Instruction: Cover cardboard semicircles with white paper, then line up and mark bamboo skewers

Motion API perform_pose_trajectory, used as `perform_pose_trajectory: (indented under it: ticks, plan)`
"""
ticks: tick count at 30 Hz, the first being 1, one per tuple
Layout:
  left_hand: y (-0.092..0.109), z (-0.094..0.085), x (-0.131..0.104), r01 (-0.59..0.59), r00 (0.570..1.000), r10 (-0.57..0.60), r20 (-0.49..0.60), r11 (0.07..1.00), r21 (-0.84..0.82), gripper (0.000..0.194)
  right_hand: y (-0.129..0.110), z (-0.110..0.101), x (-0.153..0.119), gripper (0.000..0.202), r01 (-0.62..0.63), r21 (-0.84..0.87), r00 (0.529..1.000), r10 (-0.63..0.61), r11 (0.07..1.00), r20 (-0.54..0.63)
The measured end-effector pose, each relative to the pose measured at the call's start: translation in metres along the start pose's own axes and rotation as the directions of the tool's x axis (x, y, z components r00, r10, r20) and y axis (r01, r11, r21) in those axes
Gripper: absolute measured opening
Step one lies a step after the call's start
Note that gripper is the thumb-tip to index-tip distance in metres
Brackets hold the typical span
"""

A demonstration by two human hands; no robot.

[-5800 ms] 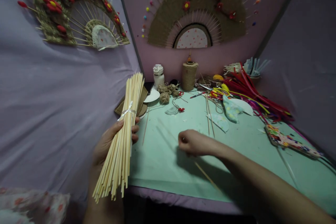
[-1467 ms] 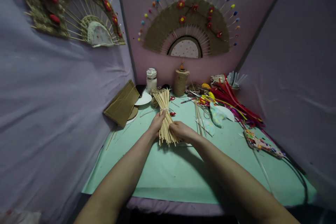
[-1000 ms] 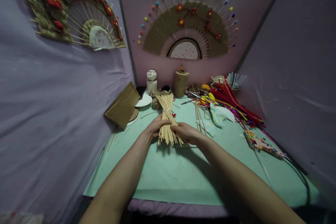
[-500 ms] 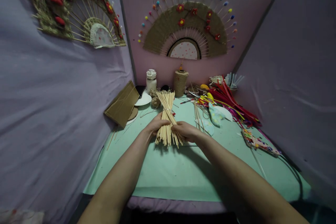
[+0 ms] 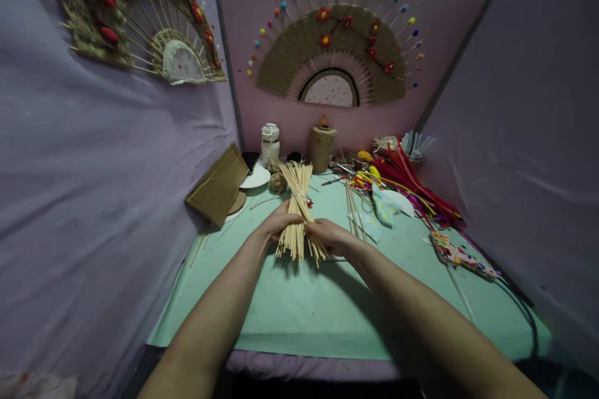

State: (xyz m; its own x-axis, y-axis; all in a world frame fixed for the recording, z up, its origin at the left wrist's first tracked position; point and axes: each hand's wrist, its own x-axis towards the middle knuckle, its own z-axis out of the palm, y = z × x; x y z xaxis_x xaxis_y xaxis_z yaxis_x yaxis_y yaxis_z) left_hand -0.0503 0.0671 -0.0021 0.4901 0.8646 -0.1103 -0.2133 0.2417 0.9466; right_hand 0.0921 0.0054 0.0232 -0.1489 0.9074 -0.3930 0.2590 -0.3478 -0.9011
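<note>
A bundle of thin pale wooden sticks (image 5: 296, 190) stands raised over the green tabletop, bound at its waist and fanning out at both ends. Around its left side closes my left hand (image 5: 281, 222), thumb across the front. My right hand (image 5: 327, 234) grips the lower right part, its thumb pressed among the sticks. The lower ends are parted into a left and a right portion between the two thumbs. Most of the fingers are hidden behind the bundle.
Behind the bundle stand a twine spool (image 5: 322, 148) and a white jar (image 5: 270, 143). Folded cardboard (image 5: 218, 186) leans at left. Red and yellow pipe cleaners (image 5: 412, 181) lie back right, with a patterned glue gun (image 5: 461, 254) and its cord nearer. Decorated fans (image 5: 281, 62) hang on the walls.
The gap between the two portions of the lower sticks looks slightly wider. Both hands keep their hold in nearly the same place.
</note>
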Motion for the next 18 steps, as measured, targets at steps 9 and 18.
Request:
perform_pose_trajectory:
  ticks: [9,18]
  plan:
    - [0.002,0.002,0.001,0.006,0.996,-0.004,-0.087,1.000,0.020,0.053,0.006,0.020,-0.009,0.018,-0.048,0.327,0.989,-0.002,0.944,0.150]
    - [0.008,-0.006,0.002,0.007,0.987,0.004,-0.162,0.998,0.068,0.051,0.040,0.053,-0.095,0.027,-0.214,0.524,0.968,0.109,0.824,0.225]
